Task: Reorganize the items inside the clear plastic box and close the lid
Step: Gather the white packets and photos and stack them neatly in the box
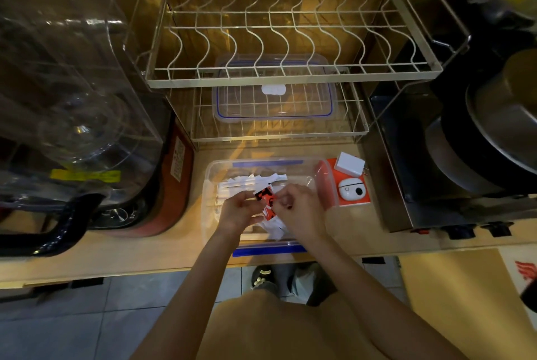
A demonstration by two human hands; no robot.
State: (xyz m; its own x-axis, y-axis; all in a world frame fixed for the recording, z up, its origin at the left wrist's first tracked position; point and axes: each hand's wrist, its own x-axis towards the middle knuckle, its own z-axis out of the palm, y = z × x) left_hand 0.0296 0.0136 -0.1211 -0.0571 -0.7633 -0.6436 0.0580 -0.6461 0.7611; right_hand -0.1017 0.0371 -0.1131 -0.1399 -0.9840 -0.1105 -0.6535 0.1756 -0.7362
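Note:
The clear plastic box (216, 169) with blue clips stands open on the wooden counter in front of me. Several white paper packets (250, 181) lie inside it. Both hands are over the box. My left hand (238, 210) and my right hand (299, 208) together pinch a small red and black packet (266, 199) between their fingertips, above the white packets. The box's clear lid (274, 104) with a blue seal lies on the lower wire shelf behind the box.
A two-tier wire dish rack (290, 77) stands behind the box. An orange card (353, 198) with a white earbud case (351, 188) and a white charger (348, 163) lies right of the box. A blender (72, 127) stands left, a stove with pots (479, 141) right.

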